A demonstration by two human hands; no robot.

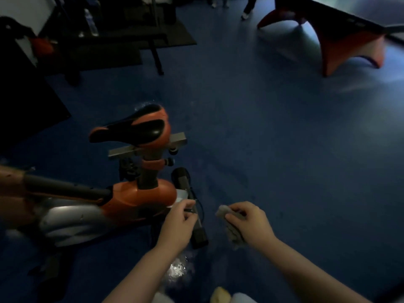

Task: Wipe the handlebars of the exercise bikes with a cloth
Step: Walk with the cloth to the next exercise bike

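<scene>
Two hands: right (251, 224) grips cloth (234, 232).

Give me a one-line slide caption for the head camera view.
Right hand grips a grey cloth while left hand touches an orange exercise bike.

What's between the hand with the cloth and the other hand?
In the head view, a dark bar of the orange bike runs between the left hand and the right hand gripping the cloth, plus blue floor.

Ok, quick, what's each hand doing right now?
Left hand: fingers pinch something small and dark by the bike's rear bar; what it is cannot be told.
Right hand: holds the grey cloth.
</scene>
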